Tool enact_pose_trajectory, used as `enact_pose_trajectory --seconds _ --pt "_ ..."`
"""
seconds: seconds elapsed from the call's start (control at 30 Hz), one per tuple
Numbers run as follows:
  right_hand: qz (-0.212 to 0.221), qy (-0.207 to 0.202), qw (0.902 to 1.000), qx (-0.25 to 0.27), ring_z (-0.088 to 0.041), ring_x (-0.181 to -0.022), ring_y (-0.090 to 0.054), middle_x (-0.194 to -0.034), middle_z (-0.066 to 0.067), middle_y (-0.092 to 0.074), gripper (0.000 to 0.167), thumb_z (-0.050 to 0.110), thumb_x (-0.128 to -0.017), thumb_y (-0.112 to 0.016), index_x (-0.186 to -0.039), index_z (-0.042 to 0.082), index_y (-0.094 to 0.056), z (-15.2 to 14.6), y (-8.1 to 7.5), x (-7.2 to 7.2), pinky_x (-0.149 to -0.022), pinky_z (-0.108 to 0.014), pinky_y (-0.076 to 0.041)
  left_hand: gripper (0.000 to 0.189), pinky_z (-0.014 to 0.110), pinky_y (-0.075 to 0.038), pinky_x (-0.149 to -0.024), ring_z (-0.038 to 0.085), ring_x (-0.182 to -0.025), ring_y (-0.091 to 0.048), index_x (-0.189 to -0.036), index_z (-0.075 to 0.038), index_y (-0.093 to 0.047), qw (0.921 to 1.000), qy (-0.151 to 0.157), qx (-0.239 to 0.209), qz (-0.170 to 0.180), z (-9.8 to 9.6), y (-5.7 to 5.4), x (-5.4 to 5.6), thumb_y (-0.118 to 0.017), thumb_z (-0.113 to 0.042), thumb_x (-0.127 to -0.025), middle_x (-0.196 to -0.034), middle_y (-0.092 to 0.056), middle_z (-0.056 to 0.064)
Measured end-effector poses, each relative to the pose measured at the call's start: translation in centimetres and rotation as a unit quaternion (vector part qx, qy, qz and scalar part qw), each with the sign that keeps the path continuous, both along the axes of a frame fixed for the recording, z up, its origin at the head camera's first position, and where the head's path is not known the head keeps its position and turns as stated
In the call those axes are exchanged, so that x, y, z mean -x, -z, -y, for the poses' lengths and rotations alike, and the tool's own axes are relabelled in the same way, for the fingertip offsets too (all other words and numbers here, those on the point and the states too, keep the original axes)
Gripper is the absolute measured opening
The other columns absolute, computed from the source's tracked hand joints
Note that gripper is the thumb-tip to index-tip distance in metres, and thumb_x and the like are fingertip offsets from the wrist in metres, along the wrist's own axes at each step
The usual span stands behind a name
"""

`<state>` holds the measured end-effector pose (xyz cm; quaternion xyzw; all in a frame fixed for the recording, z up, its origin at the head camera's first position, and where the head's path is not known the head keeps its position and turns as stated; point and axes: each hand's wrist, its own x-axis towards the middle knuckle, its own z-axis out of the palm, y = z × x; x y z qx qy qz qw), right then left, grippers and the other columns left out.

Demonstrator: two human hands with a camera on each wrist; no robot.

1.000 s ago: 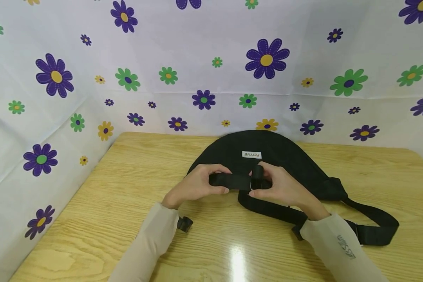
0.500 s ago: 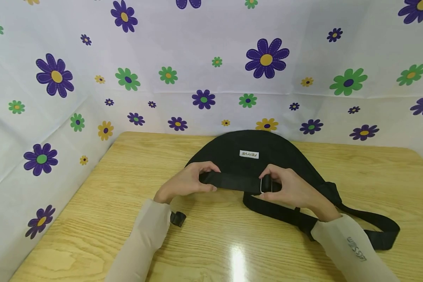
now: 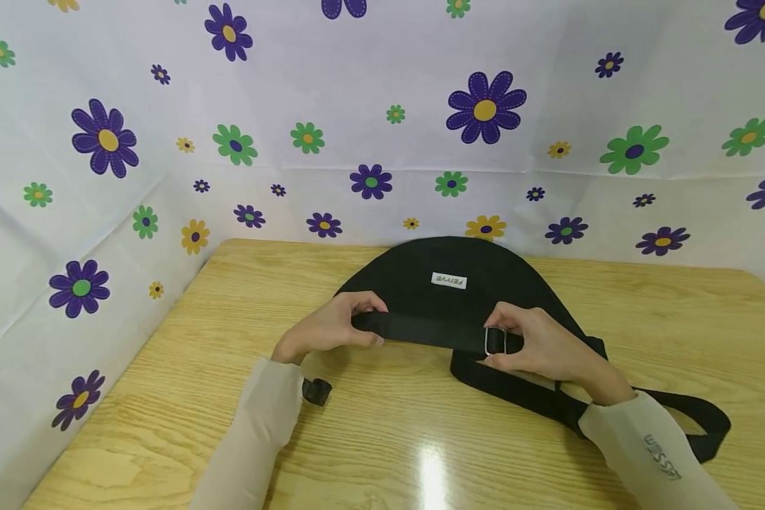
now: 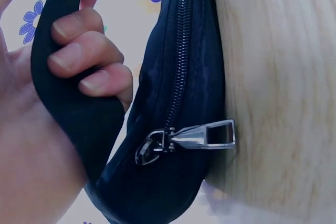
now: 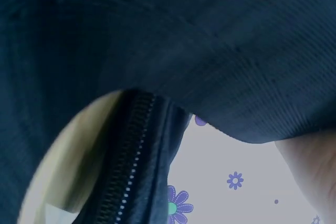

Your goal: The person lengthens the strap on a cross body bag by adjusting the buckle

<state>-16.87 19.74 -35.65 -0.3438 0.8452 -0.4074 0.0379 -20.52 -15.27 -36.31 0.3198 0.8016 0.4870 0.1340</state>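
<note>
A black waist bag [image 3: 446,262] with a small white label lies on the wooden table, its curved side toward the back. In front of it a black strap [image 3: 423,330] is stretched between both hands. My left hand [image 3: 328,326] grips the strap's left part, with fingers curled round it in the left wrist view. The right hand [image 3: 542,347] pinches a metal slide buckle [image 3: 495,341] on the strap. In the left wrist view a silver zipper pull [image 4: 202,136] hangs from the bag's zipper. Webbing hides the right fingers in the right wrist view.
The wooden table [image 3: 370,439] meets a white flowered cloth [image 3: 331,85] behind and at the left. A black strap end [image 3: 316,391] lies by the left sleeve. More strap [image 3: 707,418] loops out past the right forearm.
The right hand and the metal buckle have moved right, and the left hand slightly left. More strap now spans between them. The bag has shifted slightly left.
</note>
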Motion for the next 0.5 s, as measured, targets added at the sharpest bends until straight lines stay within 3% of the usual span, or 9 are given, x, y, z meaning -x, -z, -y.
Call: enact_pose_trajectory --seconds 0.17,0.33,0.5 --pt "-0.004 -0.001 1.0000 0.002 -0.007 -0.072 -0.056 -0.082 0.013 -0.067 0.031 0.010 -0.082 -0.083 -0.102 0.011 -0.059 -0.4 0.2 -0.1 -0.068 -0.027 -0.042 0.037 0.037 -0.043 -0.096 0.024 -0.101 -0.053 -0.116 0.002 -0.063 0.9998 0.002 0.014 -0.011 -0.3 -0.1 0.0 -0.077 -0.004 -0.083 -0.113 -0.062 0.010" --pt "0.023 -0.007 0.9997 0.005 -0.008 -0.067 -0.055 -0.078 0.010 -0.064 0.030 0.011 -0.085 -0.082 -0.104 0.008 -0.060 -0.8 0.0 -0.2 -0.064 -0.027 -0.041 0.037 0.042 -0.042 -0.101 0.026 -0.109 -0.054 -0.119 0.000 -0.063 0.9988 -0.002 0.043 -0.025 -0.5 -0.2 -0.2 -0.077 -0.009 -0.086 -0.119 -0.062 0.011" --pt "0.046 -0.008 0.9988 -0.015 -0.008 -0.068 -0.053 -0.079 0.007 -0.060 0.036 0.014 -0.087 -0.081 -0.113 0.004 -0.060 -1.5 -0.3 -0.3 -0.065 -0.027 -0.042 0.031 0.039 -0.045 -0.093 0.023 -0.102 -0.054 -0.120 -0.003 -0.064 0.9977 -0.006 0.062 -0.028 -0.6 -0.5 -0.5 -0.071 -0.017 -0.093 -0.114 -0.063 0.007"
